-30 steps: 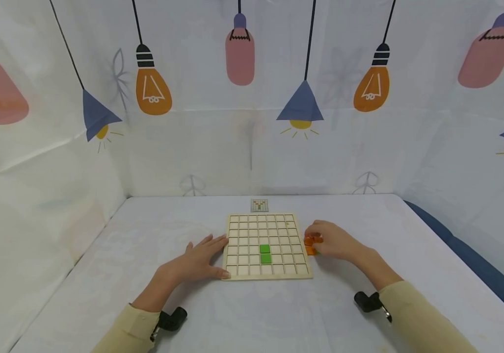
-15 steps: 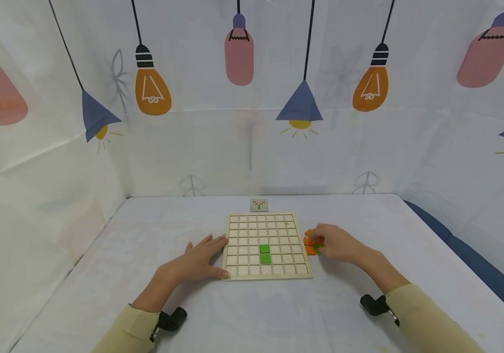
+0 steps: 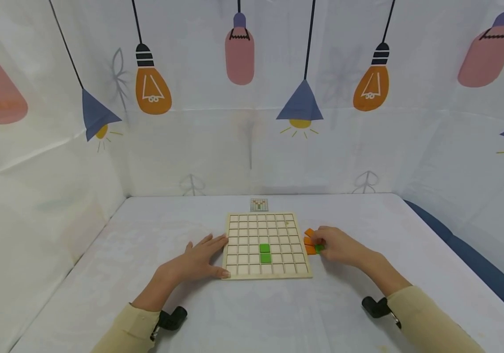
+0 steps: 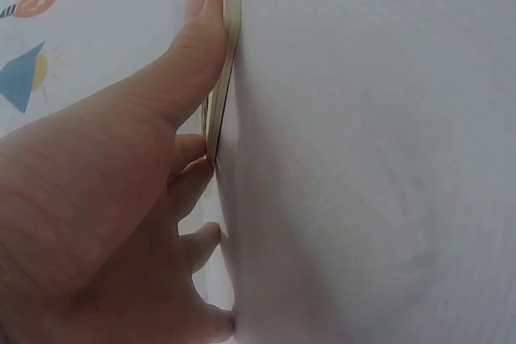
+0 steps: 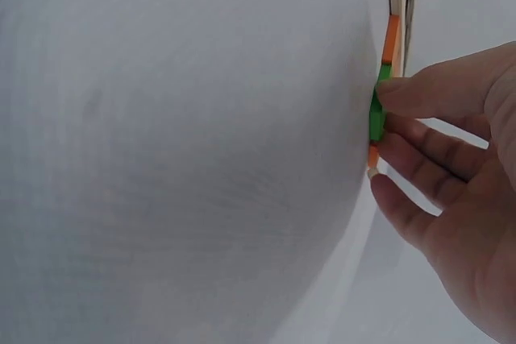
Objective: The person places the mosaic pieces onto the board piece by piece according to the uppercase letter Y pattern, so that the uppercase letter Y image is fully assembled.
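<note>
A square wooden grid board (image 3: 243,278) lies mid-table, with two green tiles (image 3: 265,248) set one behind the other in its cells. My left hand (image 3: 196,260) is spread at the board's left side. Its thumb rests on the near left corner and its fingertips touch the left edge. Just past the right edge lie several orange tiles (image 3: 310,249) and a green tile (image 3: 319,248). My right hand (image 3: 339,245) is over this group. In the right wrist view its thumb and fingertips pinch the green tile (image 5: 377,118) low at the table; the fingers partly hide the tiles.
Behind the board lies a small card (image 3: 259,205) printed with a coloured grid pattern. White cloth covers the table (image 3: 252,314). Hanging white sheets (image 3: 216,142) with printed lamps enclose the back and sides.
My right hand has drawn a little to the right and nearer, uncovering more of the orange tiles and the green one. The left hand and the board have stayed put.
</note>
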### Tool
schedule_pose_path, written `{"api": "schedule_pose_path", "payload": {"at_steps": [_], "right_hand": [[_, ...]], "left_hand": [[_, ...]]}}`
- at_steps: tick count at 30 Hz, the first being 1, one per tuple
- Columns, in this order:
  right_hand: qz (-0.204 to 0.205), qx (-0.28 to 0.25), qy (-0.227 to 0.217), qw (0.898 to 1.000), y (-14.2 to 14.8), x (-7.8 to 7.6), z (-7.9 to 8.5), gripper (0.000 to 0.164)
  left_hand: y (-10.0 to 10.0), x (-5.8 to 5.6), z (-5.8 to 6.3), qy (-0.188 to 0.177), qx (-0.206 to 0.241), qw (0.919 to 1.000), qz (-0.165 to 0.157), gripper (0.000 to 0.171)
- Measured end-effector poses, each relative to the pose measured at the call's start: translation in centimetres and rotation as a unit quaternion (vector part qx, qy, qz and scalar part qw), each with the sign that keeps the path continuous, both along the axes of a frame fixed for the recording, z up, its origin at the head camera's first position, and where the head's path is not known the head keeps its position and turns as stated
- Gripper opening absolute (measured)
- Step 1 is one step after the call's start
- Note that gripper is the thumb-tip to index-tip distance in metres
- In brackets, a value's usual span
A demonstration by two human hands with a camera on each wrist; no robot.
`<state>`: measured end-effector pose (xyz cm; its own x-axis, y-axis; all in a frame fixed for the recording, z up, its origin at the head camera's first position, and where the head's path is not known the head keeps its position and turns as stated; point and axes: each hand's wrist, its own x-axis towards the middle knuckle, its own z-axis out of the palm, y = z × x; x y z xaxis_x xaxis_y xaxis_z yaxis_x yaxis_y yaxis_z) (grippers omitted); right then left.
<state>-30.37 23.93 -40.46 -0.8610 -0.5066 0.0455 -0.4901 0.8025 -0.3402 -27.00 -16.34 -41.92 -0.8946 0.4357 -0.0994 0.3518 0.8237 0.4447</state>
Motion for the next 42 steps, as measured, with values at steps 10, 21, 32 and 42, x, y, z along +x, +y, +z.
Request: {"api": "schedule_pose_path", "payload": {"at_steps": [10,21,32,42], "right_hand": [[-0.026,0.010,-0.022,0.999,0.0,-0.1,0.0,0.027],[-0.043,0.061,-0.040,0.996,-0.9,-0.3,0.3,0.028],[-0.035,0.074,-0.035,0.996,-0.9,-0.5,0.5,0.029],[-0.028,0.069,-0.035,0.997,-1.0,-0.6,0.5,0.028]], "left_hand": [[0.1,0.1,0.0,0.001,0.001,1.0000,0.003,0.096],[-0.1,0.0,-0.2,-0.001,0.003,1.0000,0.001,0.097],[-0.1,0.0,-0.3,0.003,0.001,1.0000,0.000,0.097],[-0.1,0.0,-0.2,-0.003,0.007,1.0000,0.002,0.097]]}}
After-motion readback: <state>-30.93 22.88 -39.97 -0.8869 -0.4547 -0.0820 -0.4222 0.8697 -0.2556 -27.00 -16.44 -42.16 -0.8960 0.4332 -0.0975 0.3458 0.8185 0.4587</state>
